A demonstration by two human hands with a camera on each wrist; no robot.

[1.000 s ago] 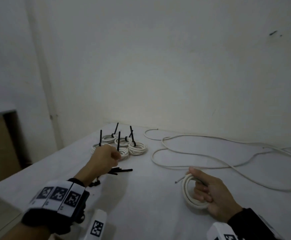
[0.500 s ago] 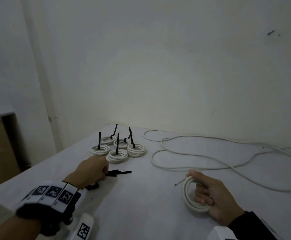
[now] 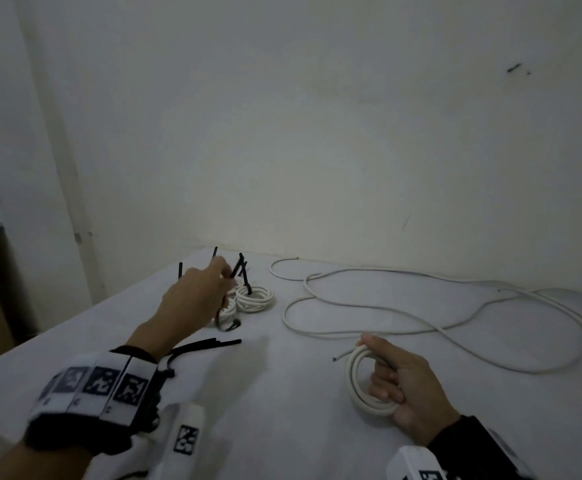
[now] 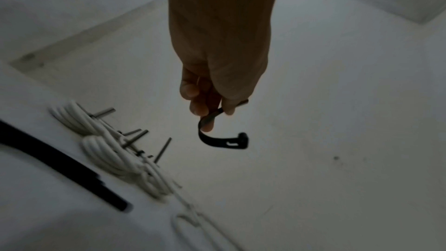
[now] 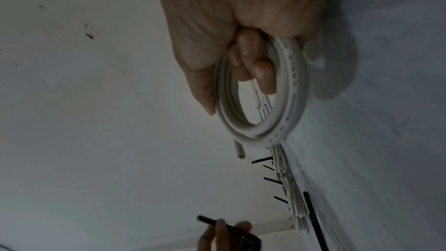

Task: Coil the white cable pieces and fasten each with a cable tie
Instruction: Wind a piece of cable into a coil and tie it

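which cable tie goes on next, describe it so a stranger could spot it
Start at the white table and find the left hand raised above the finished coils. It pinches a black cable tie, bent into a hook. Unlike the spare ties lying flat, it hangs in the air.

Faint print along coiled cable (image 5: 293,91) jacket, illegible; wristband squares (image 3: 102,379) bear no letters.

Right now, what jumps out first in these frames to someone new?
Near right on the white table, the right hand grips an untied coil of white cable. On the left, the raised left hand pinches a curved black cable tie above the tied coils, their tie tails sticking up. A long loose cable snakes along the far right.
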